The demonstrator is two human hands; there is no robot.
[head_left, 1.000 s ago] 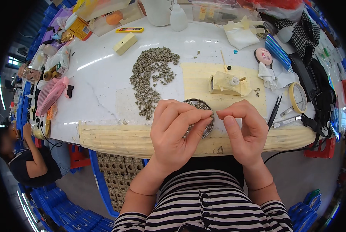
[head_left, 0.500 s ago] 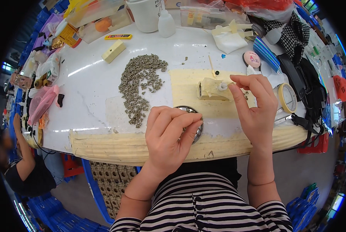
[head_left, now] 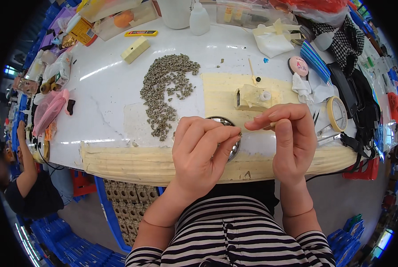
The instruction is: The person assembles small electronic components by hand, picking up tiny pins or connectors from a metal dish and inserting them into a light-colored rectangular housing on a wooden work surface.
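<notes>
My left hand [head_left: 203, 153] is closed in a pinch on a small metal part [head_left: 240, 133] at its fingertips, above a round shiny metal dish [head_left: 232, 151] that it partly covers. Just to the right, my right hand [head_left: 292, 140] has its thumb and fingers closed around a thin pale stick [head_left: 273, 124], of which only a short bit shows. The two hands' fingertips are close but apart. Behind the right hand sits a tape-covered block [head_left: 248, 99] carrying a small white cup [head_left: 265, 95]. A heap of small grey metal parts [head_left: 161, 95] lies left of it.
Yellowish tape covers the table's front edge [head_left: 128, 164]. A tape roll [head_left: 336, 114], a pink round case [head_left: 298, 66] and a black bag [head_left: 363, 102] crowd the right. A cream block [head_left: 135, 50] and a white squeeze bottle [head_left: 200, 20] stand farther back. Another person [head_left: 32, 191] is at far left.
My right hand has moved from the small white cup down and toward my left hand. The left hand keeps its pinch and has shifted slightly right in the picture.
</notes>
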